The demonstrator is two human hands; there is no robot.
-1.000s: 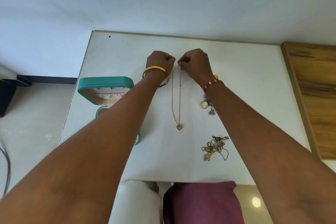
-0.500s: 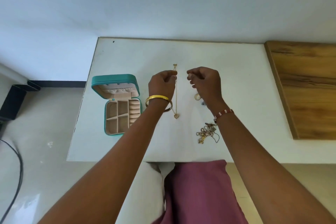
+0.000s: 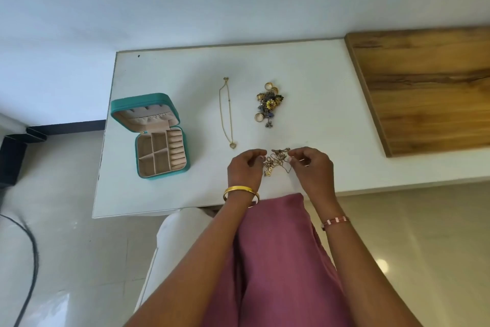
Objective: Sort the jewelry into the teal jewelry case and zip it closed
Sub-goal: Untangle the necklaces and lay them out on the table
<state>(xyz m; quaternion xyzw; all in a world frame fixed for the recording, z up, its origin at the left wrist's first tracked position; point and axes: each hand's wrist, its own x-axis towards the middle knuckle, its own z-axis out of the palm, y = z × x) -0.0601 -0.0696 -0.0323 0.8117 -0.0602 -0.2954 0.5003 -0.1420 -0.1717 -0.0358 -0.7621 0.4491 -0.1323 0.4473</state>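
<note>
Now the white worktop [image 3: 164, 194] is carrying everything, and the teal jewelry case [image 3: 152, 135] is lying open with its compartments bare, so sorting is only beginning. Right of the case the heart-pendant necklace [image 3: 226, 111] is lying straightened; farther right sits the heap of rings and charms [image 3: 269, 104]. Nearer the person than that heap, the left hand [image 3: 245, 170] and right hand [image 3: 313, 167] are pinching the tangled chains [image 3: 277, 162], fingers closing on the strands. Untangling probably comes next, calling for gentle pulling.
</note>
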